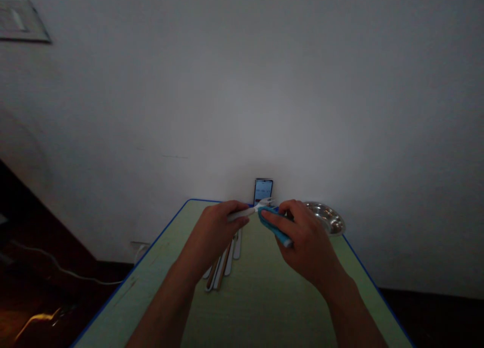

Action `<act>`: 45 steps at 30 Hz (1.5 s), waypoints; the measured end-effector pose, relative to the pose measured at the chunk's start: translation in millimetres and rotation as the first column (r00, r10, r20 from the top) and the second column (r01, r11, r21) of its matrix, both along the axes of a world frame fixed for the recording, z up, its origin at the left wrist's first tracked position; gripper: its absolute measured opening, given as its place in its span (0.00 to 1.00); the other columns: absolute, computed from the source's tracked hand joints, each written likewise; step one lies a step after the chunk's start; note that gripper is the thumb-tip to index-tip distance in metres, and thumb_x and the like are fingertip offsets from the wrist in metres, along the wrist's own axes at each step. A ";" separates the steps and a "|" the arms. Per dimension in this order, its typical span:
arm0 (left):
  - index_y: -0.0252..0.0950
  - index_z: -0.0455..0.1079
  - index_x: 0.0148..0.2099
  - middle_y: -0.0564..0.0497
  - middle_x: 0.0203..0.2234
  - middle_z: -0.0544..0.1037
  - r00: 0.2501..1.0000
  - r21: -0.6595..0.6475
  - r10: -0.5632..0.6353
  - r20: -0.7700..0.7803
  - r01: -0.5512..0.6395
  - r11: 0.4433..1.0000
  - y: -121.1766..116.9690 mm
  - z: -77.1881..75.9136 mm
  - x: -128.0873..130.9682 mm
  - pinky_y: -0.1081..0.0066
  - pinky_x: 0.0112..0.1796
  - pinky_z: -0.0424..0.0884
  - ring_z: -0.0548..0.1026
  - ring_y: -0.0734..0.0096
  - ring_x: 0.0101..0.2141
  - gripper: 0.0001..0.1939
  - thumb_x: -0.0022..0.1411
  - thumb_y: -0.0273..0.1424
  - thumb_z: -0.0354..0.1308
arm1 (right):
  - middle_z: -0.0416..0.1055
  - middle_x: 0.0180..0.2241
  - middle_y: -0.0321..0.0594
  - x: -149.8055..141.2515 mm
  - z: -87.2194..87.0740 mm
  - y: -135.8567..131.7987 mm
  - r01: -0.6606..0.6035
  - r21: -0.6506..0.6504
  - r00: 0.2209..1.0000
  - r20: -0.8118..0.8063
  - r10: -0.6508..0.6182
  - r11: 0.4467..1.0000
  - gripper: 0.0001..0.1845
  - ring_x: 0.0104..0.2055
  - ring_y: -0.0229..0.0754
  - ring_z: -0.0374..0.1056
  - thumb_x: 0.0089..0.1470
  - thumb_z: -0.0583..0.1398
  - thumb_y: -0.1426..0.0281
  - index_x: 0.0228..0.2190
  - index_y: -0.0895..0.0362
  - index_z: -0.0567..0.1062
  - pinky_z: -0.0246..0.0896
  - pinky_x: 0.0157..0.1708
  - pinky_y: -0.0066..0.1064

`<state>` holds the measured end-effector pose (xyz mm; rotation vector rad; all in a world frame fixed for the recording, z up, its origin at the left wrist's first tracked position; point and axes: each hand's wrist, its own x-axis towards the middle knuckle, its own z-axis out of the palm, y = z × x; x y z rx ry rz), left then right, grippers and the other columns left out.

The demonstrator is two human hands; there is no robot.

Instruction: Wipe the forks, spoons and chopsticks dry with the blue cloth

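Note:
My left hand [215,232] is closed round the handle of a white fork [252,210], whose tines point right above the table. My right hand [302,237] is closed on a blue cloth [274,228], pressing it against the fork's head. Both hands hover over the far half of a pale green table [260,297] with a blue rim. Below my left hand several pieces of cutlery [223,262] lie side by side on the table.
A phone [263,190] with a lit screen leans upright against the white wall at the table's far edge. A shiny metal plate [328,218] sits at the far right corner. A cable lies on the dark floor to the left.

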<state>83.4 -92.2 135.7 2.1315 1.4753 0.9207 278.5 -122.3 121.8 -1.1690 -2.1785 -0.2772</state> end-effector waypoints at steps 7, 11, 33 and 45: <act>0.40 0.74 0.42 0.51 0.37 0.80 1.000 0.011 -0.006 0.014 0.006 1.000 -0.5 -0.9 0.0 0.68 0.41 0.67 0.76 0.64 0.37 0.13 0.55 0.35 0.55 | 0.62 0.39 0.44 -0.8 -1.8 0.3 0.001 -0.033 1.000 0.018 -0.001 0.999 0.30 0.41 0.45 0.58 0.44 0.55 0.82 0.49 0.51 0.69 0.59 0.39 0.39; 0.40 0.74 0.42 0.51 0.37 0.80 0.999 0.018 -0.022 0.025 0.022 1.000 -1.6 -0.5 0.4 0.67 0.41 0.66 0.75 0.63 0.38 0.13 0.55 0.34 0.55 | 0.62 0.39 0.44 -0.7 -1.9 0.5 0.007 -0.037 1.000 0.021 -0.006 0.999 0.30 0.42 0.46 0.58 0.43 0.55 0.82 0.50 0.52 0.69 0.59 0.39 0.40; 0.39 0.73 0.42 0.51 0.36 0.79 0.997 -0.008 -0.054 0.052 0.055 0.998 -1.9 1.7 -5.8 0.70 0.40 0.66 0.75 0.65 0.38 0.12 0.56 0.33 0.54 | 0.61 0.39 0.44 5.4 -1.7 1.1 0.038 -0.017 0.999 0.003 -0.037 0.999 0.29 0.41 0.45 0.58 0.46 0.55 0.82 0.50 0.52 0.68 0.60 0.39 0.39; 0.39 0.73 0.42 0.51 0.37 0.79 0.995 -0.024 -0.070 0.077 0.072 0.997 -0.8 1.0 -12.3 0.69 0.41 0.67 0.75 0.65 0.38 0.12 0.55 0.33 0.54 | 0.61 0.37 0.44 7.6 -1.6 2.8 0.027 0.037 0.999 -0.030 -0.026 0.999 0.26 0.40 0.44 0.59 0.47 0.56 0.81 0.49 0.54 0.70 0.59 0.38 0.38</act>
